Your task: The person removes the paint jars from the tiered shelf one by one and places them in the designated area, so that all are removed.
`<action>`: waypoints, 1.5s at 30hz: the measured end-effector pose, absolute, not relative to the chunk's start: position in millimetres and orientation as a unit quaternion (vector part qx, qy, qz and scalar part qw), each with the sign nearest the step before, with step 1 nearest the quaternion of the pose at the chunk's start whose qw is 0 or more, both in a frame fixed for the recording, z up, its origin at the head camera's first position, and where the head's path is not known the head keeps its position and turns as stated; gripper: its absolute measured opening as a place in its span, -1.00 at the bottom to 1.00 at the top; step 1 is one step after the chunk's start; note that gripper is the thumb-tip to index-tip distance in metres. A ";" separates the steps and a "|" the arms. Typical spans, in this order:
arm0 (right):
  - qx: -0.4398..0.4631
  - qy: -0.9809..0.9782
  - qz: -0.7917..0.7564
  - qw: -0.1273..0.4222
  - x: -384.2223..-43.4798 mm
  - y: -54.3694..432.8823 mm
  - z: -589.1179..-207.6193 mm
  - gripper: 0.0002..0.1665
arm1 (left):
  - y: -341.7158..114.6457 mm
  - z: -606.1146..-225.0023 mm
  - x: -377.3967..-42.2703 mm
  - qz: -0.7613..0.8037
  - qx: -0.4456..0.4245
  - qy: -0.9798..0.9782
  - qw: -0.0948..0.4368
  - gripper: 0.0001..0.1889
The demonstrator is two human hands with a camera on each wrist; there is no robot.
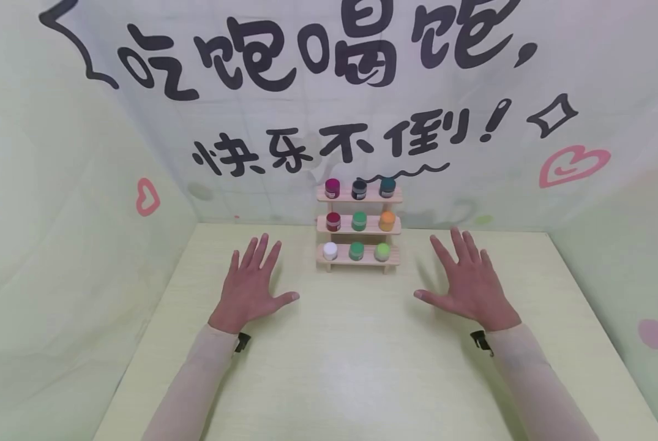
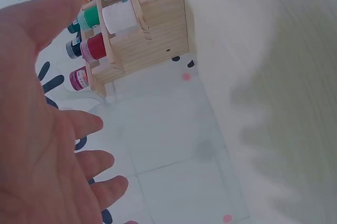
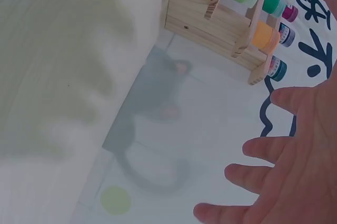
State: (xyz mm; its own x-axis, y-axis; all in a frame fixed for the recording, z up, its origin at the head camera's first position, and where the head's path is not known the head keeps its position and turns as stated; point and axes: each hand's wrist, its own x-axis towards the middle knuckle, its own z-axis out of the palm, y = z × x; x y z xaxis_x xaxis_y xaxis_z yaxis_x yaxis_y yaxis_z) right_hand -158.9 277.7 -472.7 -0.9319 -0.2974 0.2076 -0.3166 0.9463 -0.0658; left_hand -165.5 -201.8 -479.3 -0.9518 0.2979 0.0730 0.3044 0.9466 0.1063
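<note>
A three-tier wooden rack (image 1: 358,229) stands at the back of the table, each tier bearing a row of small paint jars. On top are a magenta jar (image 1: 332,188), a black jar (image 1: 358,190) and a dark teal jar (image 1: 387,187). The middle tier carries a dark red jar (image 1: 333,222), a green one and an orange jar (image 1: 387,221). A white jar (image 1: 330,251), another green and a light green jar (image 1: 382,252) fill the bottom. My left hand (image 1: 248,288), fingers spread, is left of the rack; my right hand (image 1: 469,285), likewise spread, is right of it. Both hold nothing.
The pale table (image 1: 329,367) reaches back to a white cloth wall (image 1: 273,122) with large black lettering. Cloth walls also flank the table, on the left (image 1: 59,245) and the right (image 1: 626,263). The rack stands close to the back wall.
</note>
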 end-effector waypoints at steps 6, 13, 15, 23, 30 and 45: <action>0.175 -0.973 0.075 0.134 -163.9 277.4 -467.3 0.37 | -201.9 -481.8 -169.6 -0.075 -0.163 -0.982 0.063 0.17; 0.192 -0.960 0.102 0.177 -166.1 278.4 -463.5 0.26 | -201.1 -482.0 -172.3 -0.104 -0.162 -0.978 0.085 0.08; 0.198 -0.955 0.108 0.192 -166.5 278.7 -461.8 0.23 | -200.6 -481.6 -173.0 -0.114 -0.162 -0.976 0.092 0.06; 0.216 -0.939 0.137 0.231 -170.2 275.8 -454.9 0.14 | -199.4 -485.6 -174.7 -0.143 -0.158 -0.970 0.115 -0.04; 0.220 -0.926 0.179 0.247 -179.0 271.0 -449.3 0.04 | -192.5 -484.8 -176.8 -0.186 -0.169 -0.961 0.115 -0.15; 0.193 -0.904 0.318 0.209 -210.1 253.2 -434.5 -0.34 | -174.0 -504.1 -201.1 -0.365 -0.191 -0.908 0.067 -0.37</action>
State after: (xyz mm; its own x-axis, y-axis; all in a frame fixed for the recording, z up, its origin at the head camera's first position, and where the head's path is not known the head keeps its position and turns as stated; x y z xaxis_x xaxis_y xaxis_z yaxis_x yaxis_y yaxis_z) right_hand -210.1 253.2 -434.5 -0.8381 -0.2151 0.5013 -0.4817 0.7232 -0.4950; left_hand -201.1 -174.0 -504.1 -0.9177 0.2990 0.2615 0.3967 0.6597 0.6383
